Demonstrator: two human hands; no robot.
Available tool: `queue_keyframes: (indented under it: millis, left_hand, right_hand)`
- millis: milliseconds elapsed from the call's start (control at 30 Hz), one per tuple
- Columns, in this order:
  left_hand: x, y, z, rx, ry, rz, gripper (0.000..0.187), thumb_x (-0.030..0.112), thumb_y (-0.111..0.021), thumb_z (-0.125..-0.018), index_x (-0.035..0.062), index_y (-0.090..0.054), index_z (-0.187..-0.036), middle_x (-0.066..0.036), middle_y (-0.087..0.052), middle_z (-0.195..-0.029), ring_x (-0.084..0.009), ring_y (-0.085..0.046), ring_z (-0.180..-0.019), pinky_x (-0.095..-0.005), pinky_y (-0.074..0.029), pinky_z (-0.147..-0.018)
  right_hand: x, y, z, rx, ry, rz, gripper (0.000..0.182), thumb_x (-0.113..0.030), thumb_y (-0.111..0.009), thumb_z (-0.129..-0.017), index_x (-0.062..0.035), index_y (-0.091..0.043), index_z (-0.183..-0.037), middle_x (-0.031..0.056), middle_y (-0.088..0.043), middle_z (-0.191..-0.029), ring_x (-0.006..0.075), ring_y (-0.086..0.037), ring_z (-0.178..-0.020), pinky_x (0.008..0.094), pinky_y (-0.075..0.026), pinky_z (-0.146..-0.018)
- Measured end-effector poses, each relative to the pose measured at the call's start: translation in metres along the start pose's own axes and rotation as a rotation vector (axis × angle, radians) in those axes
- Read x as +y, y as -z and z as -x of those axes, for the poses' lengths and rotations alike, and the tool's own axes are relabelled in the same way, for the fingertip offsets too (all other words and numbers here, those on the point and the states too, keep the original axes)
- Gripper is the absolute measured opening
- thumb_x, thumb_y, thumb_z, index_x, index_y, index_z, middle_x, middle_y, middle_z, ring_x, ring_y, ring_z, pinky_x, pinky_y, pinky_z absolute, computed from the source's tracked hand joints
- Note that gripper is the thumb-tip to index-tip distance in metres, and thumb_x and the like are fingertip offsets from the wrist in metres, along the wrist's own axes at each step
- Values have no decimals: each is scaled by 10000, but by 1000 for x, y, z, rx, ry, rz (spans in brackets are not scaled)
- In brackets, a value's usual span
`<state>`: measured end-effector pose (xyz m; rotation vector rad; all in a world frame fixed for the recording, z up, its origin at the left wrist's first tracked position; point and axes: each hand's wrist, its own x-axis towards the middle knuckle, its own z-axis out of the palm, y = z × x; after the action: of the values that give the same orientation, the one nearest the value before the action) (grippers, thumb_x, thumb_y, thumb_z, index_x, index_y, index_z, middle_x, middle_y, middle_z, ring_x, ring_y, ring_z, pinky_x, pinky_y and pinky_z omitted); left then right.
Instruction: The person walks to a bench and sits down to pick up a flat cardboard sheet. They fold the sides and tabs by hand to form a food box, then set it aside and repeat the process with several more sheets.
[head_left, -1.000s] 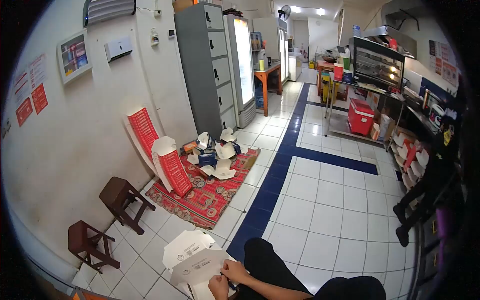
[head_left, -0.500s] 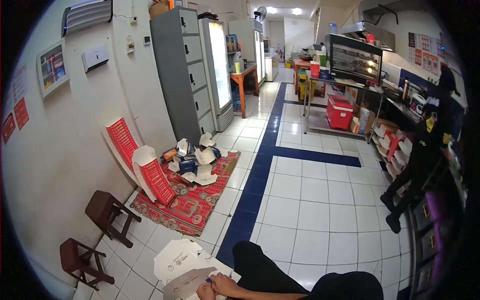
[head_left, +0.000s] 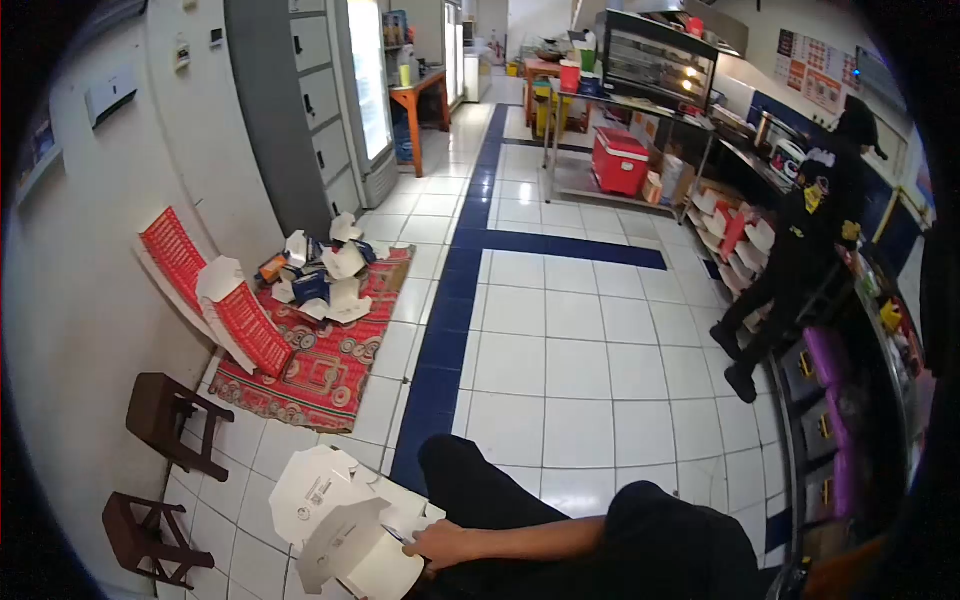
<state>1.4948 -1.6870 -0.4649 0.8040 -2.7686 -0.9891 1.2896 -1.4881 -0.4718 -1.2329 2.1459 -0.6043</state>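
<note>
Open white cardboard food boxes (head_left: 315, 490) with small dark print lie before my knees at the bottom of the view. A raised flap (head_left: 345, 545) stands up from the nearest box. My right hand (head_left: 447, 545) is at the box's right side, fingers closed round a slim, pen-like object (head_left: 395, 534) whose tip points at the box. Its exact kind is too small to make out. My left hand does not show; the box and the frame's lower edge may hide it.
Folded boxes (head_left: 330, 280) and tall red-printed card stacks (head_left: 250, 325) rest on a red patterned mat (head_left: 330, 385). Two brown stools (head_left: 165, 425) stand at the left. A person in black (head_left: 800, 230) is at the right counter. A red cooler (head_left: 620, 160) sits under a steel table.
My view has tilted down and shifted right. Both hands were together at the box; now only my right hand shows, with the pen-like object. The person at the counter has barely moved.
</note>
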Motion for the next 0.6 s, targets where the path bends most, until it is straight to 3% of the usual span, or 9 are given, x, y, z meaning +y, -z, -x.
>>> queue_keyframes:
  millis: [33,67,100,167,267,333,500,567,600]
  left_hand:
    - [8,3,-1,-14,-7,-3,337,205,-531,-919,55,-604,-1211,-228,-564,-1139,-389,-533,-1029,-458,-425,-900]
    - [20,6,-2,-120,45,0,339,206,-536,-922,55,-598,-1219,-229,-557,-1147,-395,-525,-1046,-465,-418,-915]
    - [30,8,-2,-224,99,3,342,207,-541,-925,56,-592,-1228,-230,-550,-1156,-400,-517,-1063,-471,-411,-930]
    - [26,-1,-3,-206,30,-42,335,211,-553,-931,41,-597,-1216,-247,-594,-1088,-393,-552,-1026,-470,-429,-909]
    - [-7,-27,-14,-12,-155,-123,349,217,-547,-940,14,-591,-1221,-256,-643,-953,-394,-603,-842,-471,-479,-771]
    - [-5,-31,-17,97,-176,-104,277,256,-578,-946,24,-719,-1000,-228,-679,-824,-382,-661,-733,-456,-517,-697]
    - [13,-29,-20,47,-76,-234,280,230,-564,-954,-7,-710,-983,-208,-679,-765,-385,-649,-650,-434,-515,-619]
    - [10,-31,-22,87,-96,-254,282,229,-563,-957,-11,-709,-981,-204,-680,-752,-381,-648,-635,-426,-514,-606]
    - [8,-33,-21,94,-102,-240,283,239,-566,-957,-4,-711,-978,-203,-683,-760,-375,-653,-643,-431,-516,-613]
  right_hand:
    - [1,-6,-3,-51,-23,113,355,-287,-683,-786,-84,-607,-1068,177,-635,-922,382,-658,-853,500,-530,-718]
    - [7,-20,-6,92,40,162,256,-221,-678,-762,-41,-645,-941,163,-673,-804,359,-683,-781,472,-549,-664]
    - [6,-26,-8,94,32,157,256,-221,-678,-762,-41,-645,-941,163,-673,-804,359,-683,-781,472,-549,-664]
    - [6,-35,-12,145,43,188,205,-179,-683,-753,-12,-652,-867,174,-676,-807,334,-690,-800,450,-558,-665]
    - [1,-26,-11,123,37,221,157,-135,-695,-727,-1,-650,-795,165,-673,-780,322,-692,-785,444,-562,-663]
    - [8,-36,-17,140,20,206,151,-120,-701,-718,5,-651,-784,160,-672,-770,322,-691,-781,444,-563,-658]
    - [11,-45,-26,112,11,171,138,-85,-693,-719,22,-658,-799,158,-677,-781,317,-693,-780,437,-568,-651]
    - [4,-36,-19,335,16,195,171,-91,-712,-701,22,-665,-819,159,-681,-792,313,-691,-777,434,-568,-647]
    - [9,-44,-25,334,17,192,171,-91,-712,-701,22,-665,-819,159,-681,-792,313,-691,-777,434,-568,-647]
